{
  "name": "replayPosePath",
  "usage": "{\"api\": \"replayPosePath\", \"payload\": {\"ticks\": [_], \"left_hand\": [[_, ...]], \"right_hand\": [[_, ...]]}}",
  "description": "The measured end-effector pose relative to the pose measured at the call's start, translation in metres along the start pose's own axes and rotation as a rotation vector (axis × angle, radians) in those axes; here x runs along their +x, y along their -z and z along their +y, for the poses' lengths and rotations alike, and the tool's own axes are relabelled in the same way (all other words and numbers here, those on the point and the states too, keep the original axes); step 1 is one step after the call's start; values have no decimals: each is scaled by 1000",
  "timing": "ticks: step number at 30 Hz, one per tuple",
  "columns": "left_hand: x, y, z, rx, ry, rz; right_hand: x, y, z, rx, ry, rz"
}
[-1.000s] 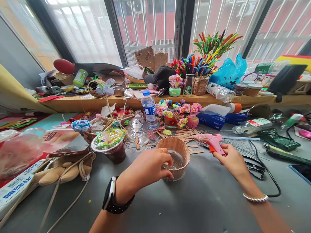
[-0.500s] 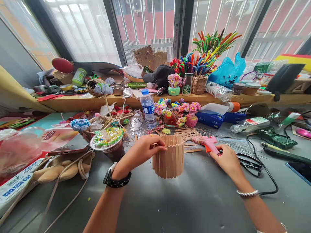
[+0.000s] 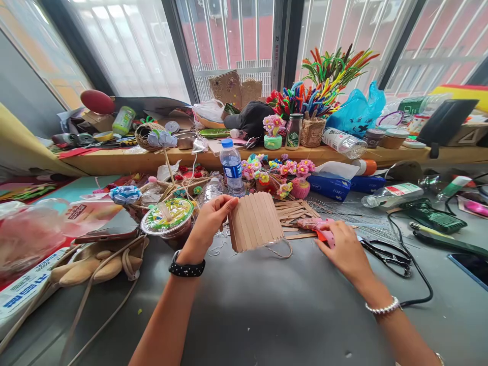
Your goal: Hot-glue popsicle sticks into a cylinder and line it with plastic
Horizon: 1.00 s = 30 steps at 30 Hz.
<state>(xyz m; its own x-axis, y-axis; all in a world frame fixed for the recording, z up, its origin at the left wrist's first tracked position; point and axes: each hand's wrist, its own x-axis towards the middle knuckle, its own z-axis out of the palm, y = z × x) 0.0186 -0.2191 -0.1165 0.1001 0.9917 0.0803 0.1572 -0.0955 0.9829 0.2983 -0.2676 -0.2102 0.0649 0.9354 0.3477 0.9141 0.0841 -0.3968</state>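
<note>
My left hand (image 3: 214, 216) pinches the upper left edge of a holder made of wooden craft sticks (image 3: 256, 223), raised and tilted over the table. Its side, a row of sticks set edge to edge, faces me, and the inside is hidden. A loop of thin cord (image 3: 285, 250) hangs at its lower right corner. To the right, my right hand (image 3: 345, 249) is closed round the handle of a pink glue gun (image 3: 318, 225), whose nozzle points left. Loose craft sticks (image 3: 299, 209) lie behind the gun, and black-handled scissors (image 3: 392, 254) rest beside my right wrist.
A lidded drink cup (image 3: 168, 218) stands close to my left forearm. Behind the holder are a water bottle (image 3: 232, 170) and pink craft flowers (image 3: 301, 170). A black cable (image 3: 427, 284) curves across the right side. A crowded wooden ledge (image 3: 152, 161) runs below the windows.
The stick holder has been lifted and tipped from upright, bringing the cord into view. My left hand has moved up and left with it; my right hand has closed over the glue gun, shifting it slightly.
</note>
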Motion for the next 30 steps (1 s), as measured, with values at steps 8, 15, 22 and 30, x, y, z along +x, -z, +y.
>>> {"api": "replayPosePath", "payload": {"ticks": [8,15,22,30], "left_hand": [[3,-5,-7,-152,61,30],[7,-10,-14,-280,103,-19],[7,-13,-15,-326,131,-56],[7,-11,-14,-419,152,-83]], "right_hand": [[-16,-24,-58,225,351,-186],[-11,-14,-54,313,282,-124],[-8,1,-49,378,198,-130],[-5,14,-49,431,115,-199]]}}
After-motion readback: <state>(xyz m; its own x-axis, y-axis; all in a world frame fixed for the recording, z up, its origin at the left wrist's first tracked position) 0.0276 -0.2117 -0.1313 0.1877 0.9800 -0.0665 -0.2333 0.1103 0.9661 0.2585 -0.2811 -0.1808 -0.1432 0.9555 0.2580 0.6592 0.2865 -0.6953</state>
